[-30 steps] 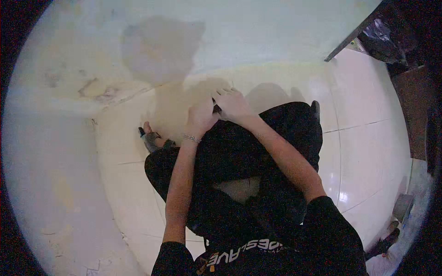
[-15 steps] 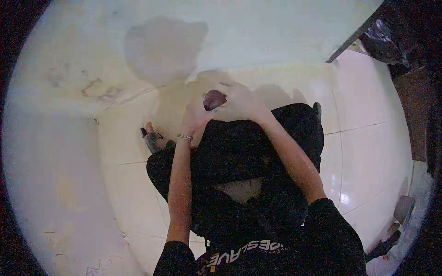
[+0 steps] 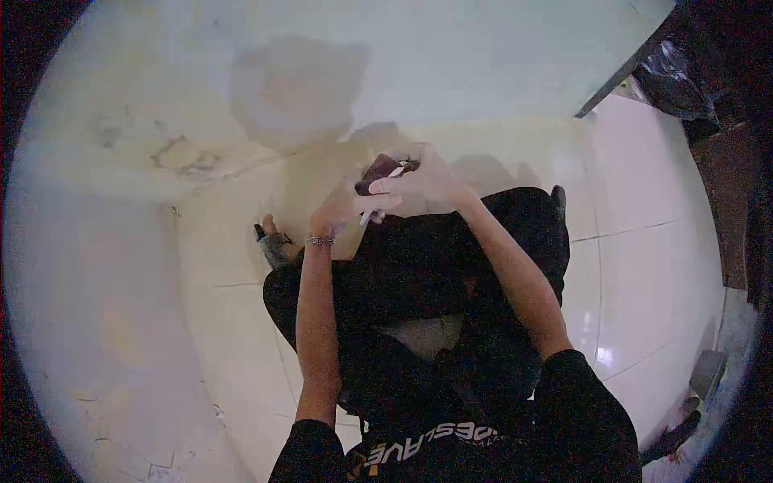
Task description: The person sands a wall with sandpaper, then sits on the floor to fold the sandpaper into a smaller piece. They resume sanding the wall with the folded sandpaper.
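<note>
Tiled floor (image 3: 636, 189); black bag (image 3: 675, 84) near cracked wall (image 3: 298, 48).

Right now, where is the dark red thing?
In the head view, the dark red thing is just above the middle of the picture, between the left hand and the right hand, past the black trousers.

dark maroon object (image 3: 375, 175), tilted, between left hand (image 3: 345, 206) and right hand (image 3: 425, 182); white strip (image 3: 396, 171) alongside.
</note>
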Action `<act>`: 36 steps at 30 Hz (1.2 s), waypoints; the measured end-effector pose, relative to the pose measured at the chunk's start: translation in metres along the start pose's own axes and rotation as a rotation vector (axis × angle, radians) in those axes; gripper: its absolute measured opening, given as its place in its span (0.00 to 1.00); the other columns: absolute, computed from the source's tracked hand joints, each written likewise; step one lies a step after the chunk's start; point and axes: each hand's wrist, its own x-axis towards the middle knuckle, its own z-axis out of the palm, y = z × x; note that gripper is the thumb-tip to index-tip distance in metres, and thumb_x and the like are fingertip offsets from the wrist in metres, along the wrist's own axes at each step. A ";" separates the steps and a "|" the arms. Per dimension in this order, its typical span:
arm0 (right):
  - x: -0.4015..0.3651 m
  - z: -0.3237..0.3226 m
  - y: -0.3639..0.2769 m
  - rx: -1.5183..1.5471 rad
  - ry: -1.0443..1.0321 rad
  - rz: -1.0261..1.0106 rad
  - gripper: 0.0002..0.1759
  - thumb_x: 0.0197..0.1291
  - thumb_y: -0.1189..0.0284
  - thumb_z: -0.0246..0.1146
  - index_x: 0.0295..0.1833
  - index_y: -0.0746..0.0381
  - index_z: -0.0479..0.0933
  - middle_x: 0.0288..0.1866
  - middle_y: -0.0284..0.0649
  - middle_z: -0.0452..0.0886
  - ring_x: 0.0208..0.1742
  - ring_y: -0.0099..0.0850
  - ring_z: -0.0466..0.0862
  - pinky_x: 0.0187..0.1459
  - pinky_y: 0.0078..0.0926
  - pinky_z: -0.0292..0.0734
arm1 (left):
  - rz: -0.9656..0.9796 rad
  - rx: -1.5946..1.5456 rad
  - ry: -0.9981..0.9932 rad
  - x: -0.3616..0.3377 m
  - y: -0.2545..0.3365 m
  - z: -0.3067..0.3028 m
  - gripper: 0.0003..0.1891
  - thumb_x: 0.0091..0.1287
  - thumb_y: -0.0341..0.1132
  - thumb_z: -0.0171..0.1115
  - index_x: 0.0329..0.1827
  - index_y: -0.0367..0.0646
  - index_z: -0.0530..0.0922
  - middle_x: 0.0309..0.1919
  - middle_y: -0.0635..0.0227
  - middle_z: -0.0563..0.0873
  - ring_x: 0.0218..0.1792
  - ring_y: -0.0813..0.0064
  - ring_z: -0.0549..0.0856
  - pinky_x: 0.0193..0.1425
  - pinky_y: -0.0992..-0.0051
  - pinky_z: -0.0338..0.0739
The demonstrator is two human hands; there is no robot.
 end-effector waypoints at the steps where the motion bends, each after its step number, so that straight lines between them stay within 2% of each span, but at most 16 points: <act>1: 0.002 -0.001 0.000 -0.063 0.021 -0.015 0.15 0.48 0.69 0.73 0.42 0.63 0.82 0.34 0.33 0.84 0.37 0.21 0.80 0.41 0.24 0.76 | 0.057 0.036 0.064 0.001 0.000 0.001 0.23 0.52 0.39 0.75 0.47 0.38 0.78 0.28 0.70 0.83 0.26 0.80 0.82 0.31 0.78 0.76; 3: 0.006 -0.004 0.005 -0.109 0.045 -0.013 0.15 0.49 0.70 0.73 0.42 0.64 0.82 0.34 0.33 0.84 0.38 0.21 0.81 0.43 0.24 0.77 | 0.171 0.107 0.194 0.001 0.000 0.006 0.23 0.52 0.41 0.75 0.47 0.38 0.78 0.30 0.71 0.83 0.33 0.81 0.82 0.39 0.76 0.76; 6: 0.008 -0.005 0.010 -0.037 0.073 0.047 0.16 0.49 0.70 0.73 0.44 0.65 0.81 0.36 0.33 0.84 0.39 0.21 0.81 0.46 0.25 0.77 | 0.135 0.114 0.181 0.003 0.001 0.004 0.25 0.51 0.43 0.75 0.47 0.36 0.78 0.35 0.71 0.84 0.39 0.81 0.80 0.47 0.75 0.74; 9: 0.004 -0.007 0.000 0.054 0.104 0.079 0.19 0.49 0.70 0.73 0.47 0.64 0.80 0.39 0.34 0.84 0.41 0.22 0.81 0.48 0.26 0.77 | 0.220 -0.007 0.227 0.005 -0.005 0.004 0.27 0.51 0.44 0.75 0.50 0.36 0.78 0.38 0.69 0.84 0.37 0.79 0.81 0.48 0.75 0.75; 12: 0.005 -0.013 0.007 0.103 0.092 0.029 0.23 0.50 0.71 0.73 0.53 0.64 0.78 0.46 0.35 0.83 0.46 0.24 0.81 0.51 0.28 0.76 | 0.221 0.103 0.448 0.007 -0.020 -0.002 0.30 0.50 0.46 0.76 0.52 0.36 0.77 0.42 0.67 0.84 0.40 0.76 0.82 0.49 0.74 0.75; 15: 0.008 -0.010 0.010 0.178 0.116 0.004 0.24 0.52 0.72 0.71 0.56 0.63 0.76 0.51 0.36 0.81 0.50 0.26 0.80 0.53 0.28 0.76 | 0.310 -0.002 0.404 0.004 -0.006 0.003 0.35 0.47 0.46 0.77 0.54 0.34 0.75 0.45 0.61 0.83 0.44 0.67 0.83 0.51 0.69 0.76; 18: 0.014 -0.010 0.023 0.271 0.110 -0.011 0.24 0.55 0.73 0.69 0.58 0.64 0.75 0.53 0.37 0.80 0.52 0.27 0.80 0.55 0.29 0.75 | 0.502 0.506 0.582 0.003 -0.003 0.005 0.39 0.45 0.45 0.77 0.58 0.32 0.72 0.45 0.53 0.82 0.46 0.57 0.83 0.52 0.64 0.76; 21: 0.014 -0.012 0.022 0.251 0.129 0.068 0.22 0.58 0.72 0.67 0.58 0.65 0.75 0.52 0.38 0.81 0.52 0.27 0.80 0.55 0.28 0.75 | 0.551 0.592 0.643 0.002 0.001 0.013 0.42 0.46 0.43 0.76 0.62 0.32 0.67 0.45 0.48 0.81 0.47 0.52 0.82 0.53 0.61 0.76; 24: 0.013 -0.016 0.018 0.259 0.110 0.120 0.20 0.60 0.72 0.65 0.57 0.67 0.74 0.52 0.39 0.80 0.51 0.26 0.80 0.55 0.27 0.75 | 0.466 0.587 0.646 0.004 0.003 0.016 0.44 0.47 0.43 0.75 0.65 0.33 0.63 0.48 0.47 0.79 0.48 0.51 0.81 0.52 0.60 0.76; 27: 0.016 -0.014 0.031 0.283 0.147 0.141 0.19 0.61 0.70 0.65 0.57 0.65 0.76 0.51 0.37 0.81 0.49 0.25 0.81 0.53 0.27 0.76 | 0.478 0.509 0.651 0.001 0.003 0.019 0.46 0.47 0.45 0.75 0.66 0.33 0.62 0.50 0.46 0.78 0.50 0.50 0.80 0.55 0.58 0.74; 29: 0.016 -0.014 0.035 0.315 0.195 0.184 0.19 0.60 0.68 0.65 0.57 0.61 0.78 0.47 0.33 0.83 0.46 0.25 0.82 0.50 0.28 0.77 | 0.533 0.616 0.744 0.012 -0.011 0.017 0.44 0.47 0.46 0.76 0.64 0.33 0.64 0.50 0.46 0.78 0.51 0.50 0.79 0.56 0.57 0.73; 30: 0.015 -0.013 0.032 0.405 0.206 0.184 0.20 0.61 0.67 0.64 0.57 0.62 0.77 0.48 0.34 0.83 0.45 0.25 0.81 0.50 0.28 0.77 | 0.561 0.669 0.789 0.014 -0.010 0.017 0.43 0.47 0.46 0.76 0.63 0.33 0.65 0.50 0.46 0.78 0.51 0.49 0.78 0.57 0.56 0.72; 33: 0.011 -0.007 0.022 0.638 0.223 0.179 0.22 0.65 0.64 0.61 0.59 0.66 0.73 0.51 0.36 0.81 0.45 0.25 0.81 0.50 0.27 0.77 | 0.482 0.616 0.860 0.013 -0.006 0.027 0.41 0.45 0.47 0.77 0.58 0.33 0.70 0.49 0.48 0.79 0.52 0.50 0.78 0.58 0.56 0.70; 36: 0.011 -0.007 0.015 0.794 0.203 0.167 0.24 0.68 0.60 0.55 0.59 0.68 0.72 0.53 0.38 0.79 0.47 0.26 0.80 0.51 0.26 0.76 | 0.462 0.510 0.828 0.008 0.006 0.027 0.37 0.45 0.47 0.77 0.54 0.33 0.74 0.48 0.49 0.80 0.51 0.51 0.78 0.57 0.58 0.71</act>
